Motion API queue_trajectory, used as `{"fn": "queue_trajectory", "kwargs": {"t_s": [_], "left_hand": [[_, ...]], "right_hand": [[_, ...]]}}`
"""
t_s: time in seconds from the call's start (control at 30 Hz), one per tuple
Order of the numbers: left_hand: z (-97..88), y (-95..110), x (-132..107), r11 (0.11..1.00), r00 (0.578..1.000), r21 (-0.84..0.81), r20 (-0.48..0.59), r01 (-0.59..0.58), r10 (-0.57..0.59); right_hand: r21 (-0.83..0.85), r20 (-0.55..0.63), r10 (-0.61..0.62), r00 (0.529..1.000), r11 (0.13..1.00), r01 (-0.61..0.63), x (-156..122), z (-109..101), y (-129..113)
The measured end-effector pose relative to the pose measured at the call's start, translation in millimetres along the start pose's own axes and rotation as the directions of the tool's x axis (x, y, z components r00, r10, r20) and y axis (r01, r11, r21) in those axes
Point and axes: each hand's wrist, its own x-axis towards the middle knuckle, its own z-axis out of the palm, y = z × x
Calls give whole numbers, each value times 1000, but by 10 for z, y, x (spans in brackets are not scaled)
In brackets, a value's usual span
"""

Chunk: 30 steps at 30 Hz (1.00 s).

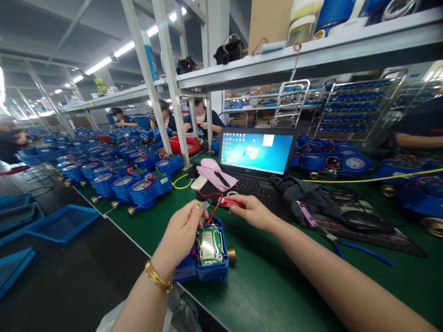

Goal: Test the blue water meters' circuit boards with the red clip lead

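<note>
A blue water meter (pixel 214 272) with its lid off lies on the green bench in front of me. Its green circuit board (pixel 216 244) carries a lit LCD, and a brass fitting (pixel 231 254) sticks out on the right. Above the board, my left hand (pixel 183 226) pinches a small grey connector with metal pins (pixel 206 203). My right hand (pixel 254 212) is closed on a red cylinder with white lettering (pixel 233 203), just beyond the meter. A red wire (pixel 215 210) runs between the hands towards the meter; where it ends is hidden.
Behind my hands stands a laptop (pixel 256 154), with pink cloth (pixel 214 173) and a black pen (pixel 221 179) beside it. To the right lie dark cloth (pixel 308 198), a purple lettered object (pixel 306 214), blue-handled pliers (pixel 367 252) and a mouse (pixel 368 222). Rows of meters (pixel 148 189) fill the left.
</note>
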Motion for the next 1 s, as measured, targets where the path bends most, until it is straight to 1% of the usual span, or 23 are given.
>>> {"fn": "queue_trajectory", "kwargs": {"t_s": [0.13, 0.17, 0.2, 0.3, 0.37, 0.47, 0.57, 0.67, 0.83, 1.0], "left_hand": [[4, -9, 1, 1000, 1000, -5, 2, 3, -3], [5, -9, 1, 1000, 1000, -6, 2, 5, -5], [5, -9, 0, 1000, 1000, -6, 2, 7, -7], [7, -5, -5, 1000, 1000, -10, 2, 14, -14], [9, -1, -8, 1000, 1000, -14, 3, 18, -18], [9, 9, -8, 1000, 1000, -19, 5, 17, -17], [5, 22, -5, 1000, 1000, -27, 5, 11, -10], [0, 24, -1, 999, 1000, -44, 17, -3, 3], [-8, 11, 5, 996, 998, -88, 67, -16, 22], [-8, 44, -7, 994, 996, -106, 90, -16, 26]], "right_hand": [[22, 85, 1, 996, 1000, -3, -13, -117, 76], [26, 91, -7, 996, 1000, 4, -18, -160, 89], [37, 77, -20, 997, 999, 17, -23, -203, 92], [111, -24, -78, 997, 991, 81, -48, -284, 25], [168, -57, -121, 991, 977, 129, -76, -277, -67], [191, -55, -178, 982, 964, 185, -129, -210, -214], [132, -79, -232, 969, 961, 241, -167, -159, -306], [38, -124, -283, 951, 957, 289, -184, -142, -335], [-123, -186, -344, 920, 937, 326, -232, -101, -394], [-220, -200, -395, 897, 910, 352, -295, -50, -492]]}}
